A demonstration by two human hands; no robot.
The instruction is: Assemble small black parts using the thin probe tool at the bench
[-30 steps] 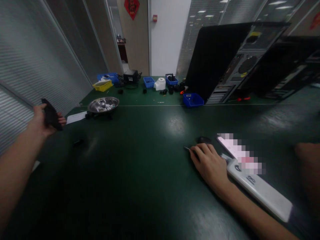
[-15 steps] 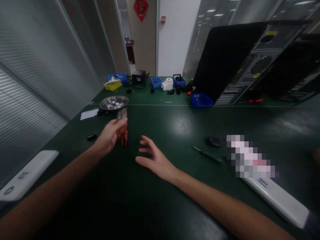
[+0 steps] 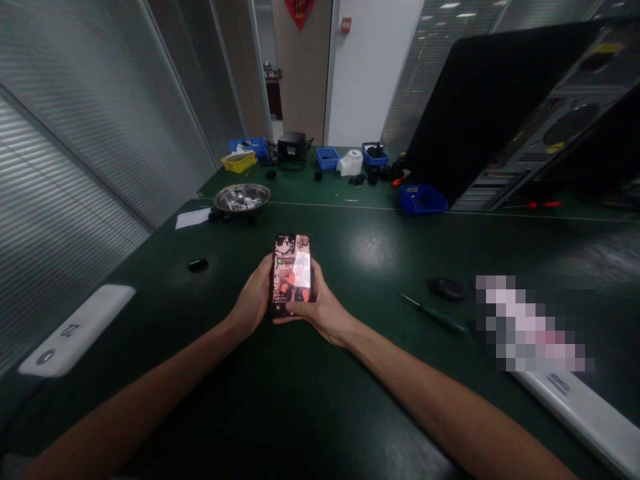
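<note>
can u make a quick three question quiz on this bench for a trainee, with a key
1. True or false: the left hand and the right hand both hold the phone.
2. Which lies nearest the green-handled screwdriver: (a) the yellow tray, (b) the dark rounded object, (c) the paper sheet?
3. Fill in: in the picture, the metal bowl stands to the ____ of the dark blue bin beside the computer tower.

Key: 1. true; 2. b; 3. left
</note>
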